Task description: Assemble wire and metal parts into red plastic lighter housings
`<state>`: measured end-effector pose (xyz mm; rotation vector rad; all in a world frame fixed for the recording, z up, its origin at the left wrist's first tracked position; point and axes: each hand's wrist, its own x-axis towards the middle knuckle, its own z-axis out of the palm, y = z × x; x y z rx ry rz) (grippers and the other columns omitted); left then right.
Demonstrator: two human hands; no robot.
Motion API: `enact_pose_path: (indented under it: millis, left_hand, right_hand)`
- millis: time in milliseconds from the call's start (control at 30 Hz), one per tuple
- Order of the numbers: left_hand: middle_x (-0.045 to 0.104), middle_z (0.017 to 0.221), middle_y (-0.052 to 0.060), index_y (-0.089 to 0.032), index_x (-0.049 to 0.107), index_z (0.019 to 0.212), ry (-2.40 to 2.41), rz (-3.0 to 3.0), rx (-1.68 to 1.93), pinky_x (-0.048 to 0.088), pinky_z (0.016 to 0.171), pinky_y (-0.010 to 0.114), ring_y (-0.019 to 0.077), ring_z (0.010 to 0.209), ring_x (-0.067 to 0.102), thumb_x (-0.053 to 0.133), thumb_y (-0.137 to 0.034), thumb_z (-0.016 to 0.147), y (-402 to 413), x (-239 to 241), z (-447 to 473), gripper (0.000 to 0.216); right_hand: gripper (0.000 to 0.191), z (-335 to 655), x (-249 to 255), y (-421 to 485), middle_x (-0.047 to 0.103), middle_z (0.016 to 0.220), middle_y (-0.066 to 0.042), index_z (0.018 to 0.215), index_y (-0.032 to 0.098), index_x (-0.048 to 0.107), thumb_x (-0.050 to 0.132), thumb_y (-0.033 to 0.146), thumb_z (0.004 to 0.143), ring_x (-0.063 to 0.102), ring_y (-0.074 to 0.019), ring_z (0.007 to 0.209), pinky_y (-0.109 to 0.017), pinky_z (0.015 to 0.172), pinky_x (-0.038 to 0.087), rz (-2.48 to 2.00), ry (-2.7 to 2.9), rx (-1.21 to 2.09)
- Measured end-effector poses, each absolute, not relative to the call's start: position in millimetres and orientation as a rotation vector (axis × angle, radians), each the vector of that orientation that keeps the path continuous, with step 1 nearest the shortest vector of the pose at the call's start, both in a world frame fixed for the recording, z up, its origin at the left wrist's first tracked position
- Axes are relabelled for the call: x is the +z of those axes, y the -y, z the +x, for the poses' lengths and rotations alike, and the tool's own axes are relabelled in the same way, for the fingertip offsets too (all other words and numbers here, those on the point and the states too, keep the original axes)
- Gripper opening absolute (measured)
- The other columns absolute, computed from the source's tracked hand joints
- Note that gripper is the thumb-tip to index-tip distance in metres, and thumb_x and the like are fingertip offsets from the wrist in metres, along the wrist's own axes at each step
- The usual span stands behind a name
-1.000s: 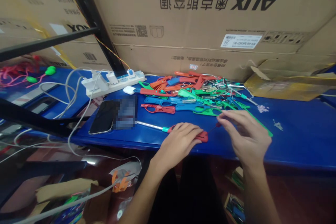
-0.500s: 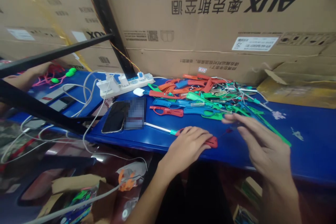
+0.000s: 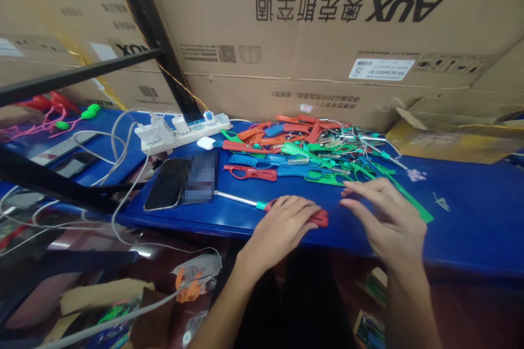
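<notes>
My left hand (image 3: 286, 226) lies over a red long-nosed lighter (image 3: 322, 218), its fingers closed round the body. The lighter's metal tube and green collar point left, toward the phones. To the right, just above the blue tabletop, my right hand (image 3: 385, 221) has its thumb and forefinger drawn together. Something small and reddish shows at those fingertips, too blurred to name. Beyond both hands is a heap of lighter parts (image 3: 295, 147) in red, blue, green and orange, with loose metal tubes and wires. A red lighter shell half (image 3: 251, 173) sits at the heap's near edge.
Two phones (image 3: 164, 182) lie left of the lighter. A white power strip (image 3: 192, 133) with plugs and cables stands behind them, beside a black metal frame (image 3: 176, 79). Large cartons (image 3: 303, 65) back the blue table (image 3: 470, 229). An open box of parts (image 3: 135, 311) stands below.
My right thumb and forefinger have drawn closer together, and the reddish bit now shows at their tips. The left hand keeps its hold on the lighter. The whole view has shifted slightly.
</notes>
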<state>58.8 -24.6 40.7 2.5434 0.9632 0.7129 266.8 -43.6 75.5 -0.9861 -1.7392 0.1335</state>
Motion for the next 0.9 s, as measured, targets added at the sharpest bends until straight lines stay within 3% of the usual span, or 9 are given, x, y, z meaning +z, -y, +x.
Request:
enact_pose_path:
  millis: [200, 367, 567, 767, 900]
  left_hand:
    - [0.067, 0.130, 0.006, -0.021, 0.059, 0.129, -0.965, 2.545, 0.712, 0.044, 0.106, 0.039, 0.0208, 0.121, 0.059, 0.052, -0.034, 0.104, 25.0, 41.2, 58.2, 0.029]
    - [0.067, 0.129, 0.006, -0.021, 0.059, 0.130, -0.970, 2.556, 0.721, 0.046, 0.105, 0.038, 0.0202, 0.120, 0.060, 0.052, -0.035, 0.104, 24.9, 40.4, 58.2, 0.030]
    - [0.066, 0.130, 0.005, -0.021, 0.059, 0.129, -0.971, 2.541, 0.716, 0.045, 0.106, 0.038, 0.0210, 0.120, 0.059, 0.051, -0.034, 0.104, 24.9, 40.5, 58.3, 0.029]
    - [0.067, 0.130, 0.005, -0.021, 0.059, 0.128, -0.959, 2.535, 0.723, 0.043, 0.107, 0.037, 0.0201, 0.121, 0.060, 0.052, -0.033, 0.104, 24.8, 40.8, 58.7, 0.028]
    - [0.067, 0.129, 0.004, -0.021, 0.059, 0.128, -0.953, 2.532, 0.729, 0.042, 0.107, 0.036, 0.0193, 0.120, 0.060, 0.053, -0.032, 0.104, 24.6, 40.8, 58.9, 0.027]
  right_hand:
    - [0.040, 267.0, 76.1, 43.9, 0.072, 0.117, -0.006, 0.138, 0.032, 0.062, 0.054, 0.016, 0.101, 0.070, -0.0213, 0.105, -0.038, 0.087, 0.060, -1.060, 1.818, 0.298]
    - [0.033, 267.7, 72.1, 39.7, 0.069, 0.091, -0.002, 0.120, 0.033, 0.073, 0.073, 0.018, 0.090, 0.068, -0.0188, 0.080, -0.035, 0.073, 0.059, -1.037, 1.667, 0.158]
    - [0.047, 273.5, 78.5, 45.6, 0.070, 0.116, -0.007, 0.143, 0.033, 0.058, 0.054, 0.013, 0.101, 0.068, -0.0208, 0.102, -0.038, 0.085, 0.059, -1.011, 1.916, 0.313]
    - [0.045, 272.4, 73.3, 43.1, 0.067, 0.096, -0.001, 0.124, 0.037, 0.072, 0.073, 0.009, 0.088, 0.067, -0.0177, 0.086, -0.032, 0.074, 0.056, -0.980, 1.741, 0.185]
    - [0.044, 274.8, 76.9, 43.4, 0.068, 0.117, -0.005, 0.137, 0.034, 0.063, 0.054, 0.012, 0.100, 0.068, -0.0201, 0.103, -0.037, 0.089, 0.056, -1.045, 1.865, 0.257]
